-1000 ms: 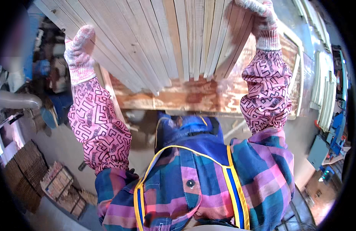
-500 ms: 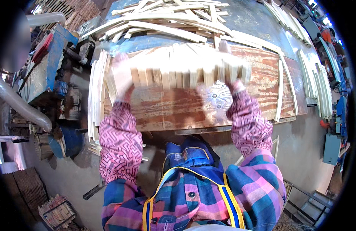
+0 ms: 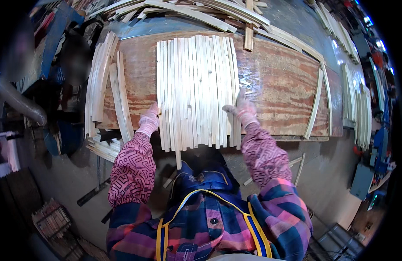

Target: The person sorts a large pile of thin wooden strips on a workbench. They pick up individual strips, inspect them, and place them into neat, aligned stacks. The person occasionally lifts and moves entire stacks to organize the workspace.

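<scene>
A row of pale wooden strips (image 3: 196,91) lies side by side on the brown plywood board (image 3: 279,87), their lengths running away from me. The near ends overhang the board's front edge, and one strip (image 3: 178,158) sticks out farther toward me. My left hand (image 3: 149,118) rests along the row's left side, its fingers straight against the outermost strip and partly hidden. At the right side is my right hand (image 3: 244,111), open, with the thumb spread over the strips and the fingers pointing away. Both hands wear pale, thin-looking gloves.
A jumbled heap of wooden strips (image 3: 188,11) lies at the far side. More strips (image 3: 101,82) are stacked at the board's left end, and two bowed strips (image 3: 314,104) lie at its right. A grey flexible hose (image 3: 25,106) and machinery stand at left.
The bundle of strips, lifted and blurred between both hands before, now lies flat with its lengths pointing toward me. My hands have come closer together, and the right one has loosened its hold.
</scene>
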Tool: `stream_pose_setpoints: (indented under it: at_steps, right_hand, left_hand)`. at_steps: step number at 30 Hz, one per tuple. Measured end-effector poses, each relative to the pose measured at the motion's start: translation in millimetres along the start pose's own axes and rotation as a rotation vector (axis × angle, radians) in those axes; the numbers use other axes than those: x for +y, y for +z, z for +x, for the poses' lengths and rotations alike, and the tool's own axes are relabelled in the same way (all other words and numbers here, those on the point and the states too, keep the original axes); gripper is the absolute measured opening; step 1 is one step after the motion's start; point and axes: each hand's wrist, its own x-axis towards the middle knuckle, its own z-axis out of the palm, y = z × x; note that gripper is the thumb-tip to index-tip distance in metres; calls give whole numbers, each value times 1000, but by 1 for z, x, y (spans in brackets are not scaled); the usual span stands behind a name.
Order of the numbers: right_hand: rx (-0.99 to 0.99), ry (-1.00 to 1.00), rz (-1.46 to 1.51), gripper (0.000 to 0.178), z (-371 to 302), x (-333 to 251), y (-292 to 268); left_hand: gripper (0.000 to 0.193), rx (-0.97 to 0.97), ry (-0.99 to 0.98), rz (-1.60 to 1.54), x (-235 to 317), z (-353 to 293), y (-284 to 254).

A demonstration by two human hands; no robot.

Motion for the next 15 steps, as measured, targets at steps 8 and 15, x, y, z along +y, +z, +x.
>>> stream_pose_setpoints:
  at_steps: [8, 15]
  right_hand:
    - [-281, 35, 184, 88, 18, 17, -25]
    - [-94, -14, 75, 83, 15, 14, -9]
  left_hand:
    - [65, 548, 279, -361, 108, -38, 46]
    - [107, 68, 241, 336, 267, -43, 84]
